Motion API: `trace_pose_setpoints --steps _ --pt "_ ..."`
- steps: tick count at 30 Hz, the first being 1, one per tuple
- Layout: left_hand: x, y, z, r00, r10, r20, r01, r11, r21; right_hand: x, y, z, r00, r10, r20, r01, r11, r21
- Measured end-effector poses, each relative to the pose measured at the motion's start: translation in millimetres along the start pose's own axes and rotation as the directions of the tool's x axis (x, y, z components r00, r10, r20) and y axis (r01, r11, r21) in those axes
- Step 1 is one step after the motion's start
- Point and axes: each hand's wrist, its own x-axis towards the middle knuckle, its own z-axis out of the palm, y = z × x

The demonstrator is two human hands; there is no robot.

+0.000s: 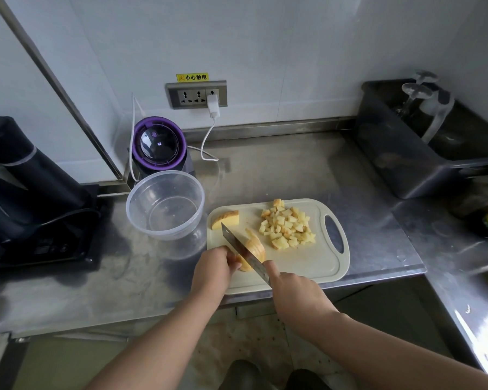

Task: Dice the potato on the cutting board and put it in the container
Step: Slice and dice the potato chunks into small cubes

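Note:
A pale cutting board [316, 266] lies on the steel counter. A pile of yellow potato dice [288, 225] sits on its right half, and one thick potato piece [226, 219] lies at its far left corner. My left hand [213, 267] holds a sliced potato chunk [255, 249] at the board's front left. My right hand [292, 288] grips the handle of a knife [238, 244], whose blade lies across that chunk, pointing away to the left. A clear round container [165, 204] stands empty just left of the board.
A purple-rimmed appliance [159, 143] with a white cable stands behind the container. A black appliance [26, 190] fills the left counter. A dark bin [406, 147] stands at the back right, and the counter edge runs just below the board.

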Motion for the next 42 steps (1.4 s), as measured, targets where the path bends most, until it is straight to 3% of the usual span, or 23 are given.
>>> trace_pose_setpoints --steps 16,25,31,42 --pt "4.1 -1.6 2.2 0.999 -0.022 0.023 0.021 0.997 0.077 7.2 -1.3 16.4 0.999 0.001 0.04 0.001 0.999 -0.053" --pt "2.3 0.9 0.9 0.999 0.044 -0.004 -0.043 0.997 0.071 10.8 3.3 18.8 0.994 0.047 0.1 -0.048 0.999 0.002" --pt "-1.5 -5.8 2.5 1.0 0.002 0.017 -0.002 1.0 0.0 1.9 4.0 9.2 1.0 0.01 -0.015 -0.01 1.0 0.008" --pt "-6.7 -3.6 1.5 0.998 -0.057 -0.019 0.057 0.998 0.008 -1.7 -3.1 10.4 1.0 -0.006 0.0 0.006 0.999 -0.035"
